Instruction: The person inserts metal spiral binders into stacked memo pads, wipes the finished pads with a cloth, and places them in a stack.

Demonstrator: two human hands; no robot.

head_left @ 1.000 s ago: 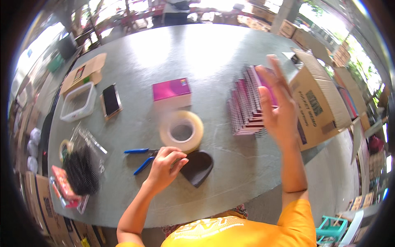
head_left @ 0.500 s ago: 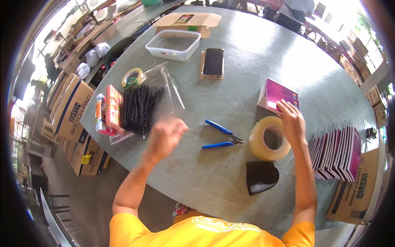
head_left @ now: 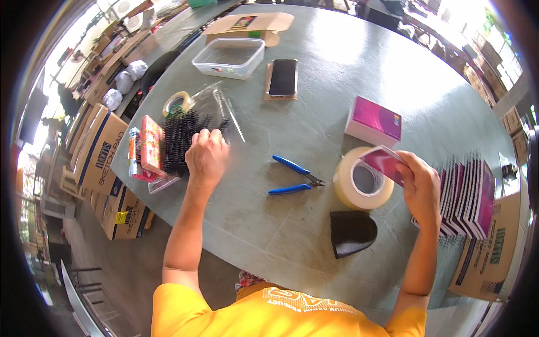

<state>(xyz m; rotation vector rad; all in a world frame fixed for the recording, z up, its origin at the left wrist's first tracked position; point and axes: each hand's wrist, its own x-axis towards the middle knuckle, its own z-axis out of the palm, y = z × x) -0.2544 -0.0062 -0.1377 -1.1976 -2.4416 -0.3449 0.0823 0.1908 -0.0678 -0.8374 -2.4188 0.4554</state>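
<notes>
My left hand is closed at the right side of a bunch of black plastic spiral binding coils. Its fingers curl over the coils, and coil ends stick out beyond the knuckles. In my right hand is a thin purple-covered memo pad, pinched by its right side and tilted above a big roll of clear packing tape. Just behind lies a stack of purple-covered pads. Blue-handled cutting pliers rest with their handles spread between my hands.
Coil-bound purple notebooks stand in a row at the right, beside a cardboard box. A black curved piece lies near me. Farther back are a phone and a clear plastic tub. A small tape roll sits left.
My right hand has lifted a thin memo pad from the purple stack and drawn it nearer. My left hand has moved left and away from me onto the black coils.
</notes>
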